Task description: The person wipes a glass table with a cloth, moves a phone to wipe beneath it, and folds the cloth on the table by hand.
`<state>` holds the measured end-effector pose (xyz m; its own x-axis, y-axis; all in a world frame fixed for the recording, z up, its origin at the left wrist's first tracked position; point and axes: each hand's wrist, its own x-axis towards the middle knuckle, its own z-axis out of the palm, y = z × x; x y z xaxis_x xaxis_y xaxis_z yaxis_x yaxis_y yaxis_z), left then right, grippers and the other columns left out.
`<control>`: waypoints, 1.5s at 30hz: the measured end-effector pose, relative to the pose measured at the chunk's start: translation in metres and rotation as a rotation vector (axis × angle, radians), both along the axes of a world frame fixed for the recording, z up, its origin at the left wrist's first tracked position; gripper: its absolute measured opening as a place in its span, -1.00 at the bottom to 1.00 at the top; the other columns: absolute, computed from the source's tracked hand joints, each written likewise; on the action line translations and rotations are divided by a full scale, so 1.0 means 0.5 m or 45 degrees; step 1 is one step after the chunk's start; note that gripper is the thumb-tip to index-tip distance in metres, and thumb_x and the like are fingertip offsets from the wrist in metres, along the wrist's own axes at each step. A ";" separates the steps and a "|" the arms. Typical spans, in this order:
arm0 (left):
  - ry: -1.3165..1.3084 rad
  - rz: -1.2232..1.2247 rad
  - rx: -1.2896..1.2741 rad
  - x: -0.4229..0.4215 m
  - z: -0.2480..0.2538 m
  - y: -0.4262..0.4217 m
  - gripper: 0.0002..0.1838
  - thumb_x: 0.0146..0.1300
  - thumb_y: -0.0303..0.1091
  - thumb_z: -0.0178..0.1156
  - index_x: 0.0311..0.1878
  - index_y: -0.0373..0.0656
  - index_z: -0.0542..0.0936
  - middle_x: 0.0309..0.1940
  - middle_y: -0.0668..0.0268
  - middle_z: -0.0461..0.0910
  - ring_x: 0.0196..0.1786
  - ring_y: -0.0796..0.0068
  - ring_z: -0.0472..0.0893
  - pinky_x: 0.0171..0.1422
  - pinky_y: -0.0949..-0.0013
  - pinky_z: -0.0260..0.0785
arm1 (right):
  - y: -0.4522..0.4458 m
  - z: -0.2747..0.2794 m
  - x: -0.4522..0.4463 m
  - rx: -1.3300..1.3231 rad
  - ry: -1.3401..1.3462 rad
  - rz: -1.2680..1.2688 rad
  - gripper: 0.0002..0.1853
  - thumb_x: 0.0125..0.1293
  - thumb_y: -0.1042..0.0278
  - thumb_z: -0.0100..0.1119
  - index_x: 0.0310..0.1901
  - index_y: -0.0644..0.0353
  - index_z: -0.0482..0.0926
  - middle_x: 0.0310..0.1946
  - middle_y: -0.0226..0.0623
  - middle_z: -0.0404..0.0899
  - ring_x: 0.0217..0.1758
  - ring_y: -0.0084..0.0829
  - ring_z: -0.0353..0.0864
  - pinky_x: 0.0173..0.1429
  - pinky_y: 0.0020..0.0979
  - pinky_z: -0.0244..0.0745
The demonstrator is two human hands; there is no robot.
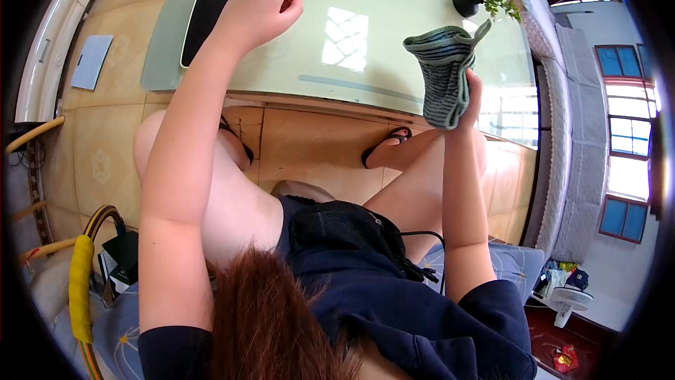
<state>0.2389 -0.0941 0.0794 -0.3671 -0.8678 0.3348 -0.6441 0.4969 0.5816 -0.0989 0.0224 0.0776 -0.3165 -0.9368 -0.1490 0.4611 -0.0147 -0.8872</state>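
Observation:
My right hand (pixel 472 102) grips the lower edge of a folded, green-grey striped cloth (pixel 444 74). It holds the cloth up over the near right part of the glass-topped table (pixel 394 14), and one thin corner sticks out to the upper right. Curled into a fist, my left hand (pixel 264 11) is over the left part of the table, and nothing shows in it. Close beside that wrist lies a dark-screened tablet or phone (pixel 204 25) with a pale edge, partly covered by my forearm.
A small black vase (pixel 465 4) with a leafy plant stands at the table's far right. Further right runs a sofa with a grey cover (pixel 580 134). At left, a pale flat object (pixel 91 61) lies on the tiled floor. A black bag (pixel 344 232) rests at my waist.

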 end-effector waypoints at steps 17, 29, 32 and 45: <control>0.009 -0.038 -0.072 -0.017 -0.022 -0.016 -0.76 0.21 -0.26 0.06 -0.47 -0.19 0.58 -0.60 0.16 0.56 -0.52 0.15 0.54 -0.39 0.20 0.40 | 0.060 -0.113 0.245 -0.859 2.138 0.895 -0.55 0.19 0.33 0.18 0.15 0.15 0.52 0.35 -0.17 0.33 0.43 -0.06 0.27 0.45 0.02 0.16; -0.044 -0.090 -0.027 -0.041 -0.031 -0.014 -0.76 0.20 -0.28 0.06 -0.48 -0.20 0.57 -0.62 0.14 0.54 -0.53 0.12 0.52 -0.40 0.17 0.37 | 0.064 -0.070 0.234 -0.912 1.814 0.856 -0.72 0.08 0.54 0.19 -0.11 0.28 0.57 -0.05 -0.18 0.58 0.07 -0.15 0.58 0.15 -0.21 0.51; -0.057 -0.128 -0.032 -0.049 -0.033 -0.012 -0.77 0.19 -0.29 0.06 -0.49 -0.20 0.55 -0.61 0.13 0.54 -0.53 0.11 0.52 -0.40 0.16 0.37 | 0.093 -0.100 0.240 -0.763 1.758 1.091 -0.83 0.04 0.55 0.21 -0.26 0.21 0.58 -0.29 -0.20 0.58 -0.25 -0.17 0.61 -0.15 -0.25 0.56; -0.097 -0.220 -0.042 -0.056 -0.044 0.018 -0.83 0.13 -0.33 0.08 -0.50 -0.17 0.56 -0.61 0.17 0.54 -0.52 0.14 0.52 -0.42 0.17 0.34 | 0.033 -0.732 0.201 0.377 1.618 2.094 -0.59 0.23 0.12 0.16 0.03 0.18 0.63 0.00 -0.11 0.59 0.07 -0.15 0.56 0.21 -0.20 0.41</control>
